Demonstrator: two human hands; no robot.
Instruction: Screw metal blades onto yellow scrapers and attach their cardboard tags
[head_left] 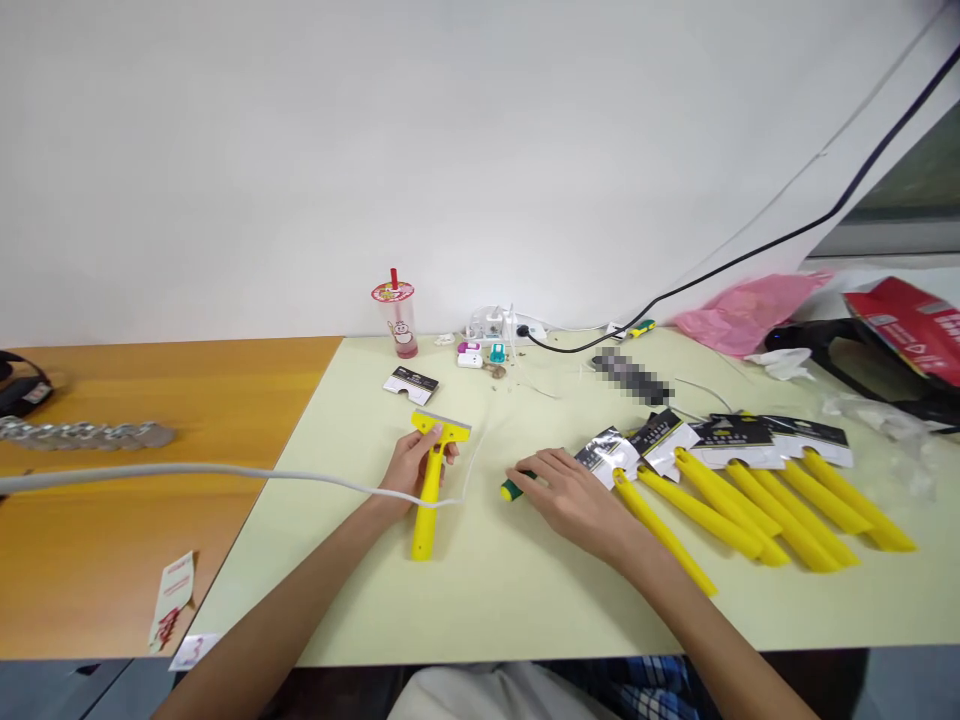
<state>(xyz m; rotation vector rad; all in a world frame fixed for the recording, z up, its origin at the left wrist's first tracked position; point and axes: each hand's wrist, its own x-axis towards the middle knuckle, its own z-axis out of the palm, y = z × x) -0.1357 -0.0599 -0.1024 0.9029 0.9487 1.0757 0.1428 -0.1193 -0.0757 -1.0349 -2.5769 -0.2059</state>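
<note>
My left hand point(409, 468) grips the upper handle of a yellow scraper point(430, 490) that lies on the pale green table point(480, 590), its metal-edged head pointing away from me. My right hand point(574, 495) rests palm down over a small green-and-yellow screwdriver point(514, 489); only its tip shows by my fingers. To the right lies a row of several more yellow scrapers point(757, 500), their heads covered by black-and-white packaging cards point(731, 433).
A white cable point(187, 470) runs from the left across the table to the scraper. A drink cup point(399, 318), small gadgets point(484, 352) and a power strip sit at the back. A loose card point(410, 385) lies behind the scraper. An orange table point(112, 500) adjoins left.
</note>
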